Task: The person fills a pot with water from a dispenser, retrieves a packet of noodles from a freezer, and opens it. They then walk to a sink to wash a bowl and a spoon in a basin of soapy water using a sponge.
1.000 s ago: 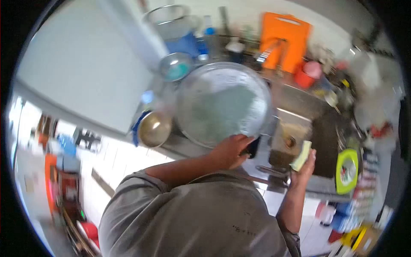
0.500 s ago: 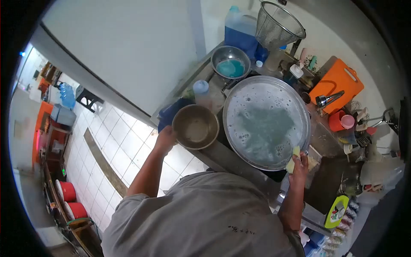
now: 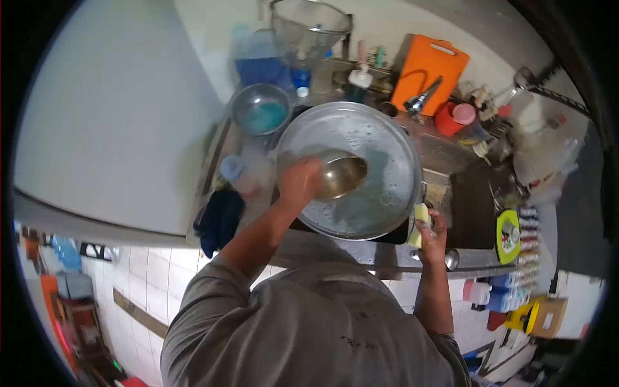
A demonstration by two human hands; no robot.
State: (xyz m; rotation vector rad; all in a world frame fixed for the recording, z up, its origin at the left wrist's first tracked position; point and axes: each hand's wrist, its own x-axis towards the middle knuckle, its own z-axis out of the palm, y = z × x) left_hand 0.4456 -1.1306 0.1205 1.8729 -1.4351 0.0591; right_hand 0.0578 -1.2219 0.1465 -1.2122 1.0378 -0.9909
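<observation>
My left hand [image 3: 301, 182] is closed on the rim of a metal bowl [image 3: 345, 179], tilted on its side over the large round metal pan [image 3: 322, 121]. Hand and bowl are slightly blurred. Greyish soapy water [image 3: 377, 205] with some foam lies in the pan. My right hand [image 3: 434, 237] grips a yellow-green sponge [image 3: 421, 213] just beyond the pan's right edge, with suds on the fingers.
A smaller metal bowl [image 3: 248, 109] with blue-green liquid stands behind left, near a jug of blue liquid [image 3: 258, 69]. The sink basin [image 3: 467, 206] lies at right, below the faucet [image 3: 423, 97] and orange cutting board [image 3: 445, 61]. A dark cloth [image 3: 220, 219] hangs at the counter's left edge.
My left hand has brought the bowl rightward from beside the pan to over it and tipped it. The camera view has turned right. My right hand still holds the sponge by the pan's edge.
</observation>
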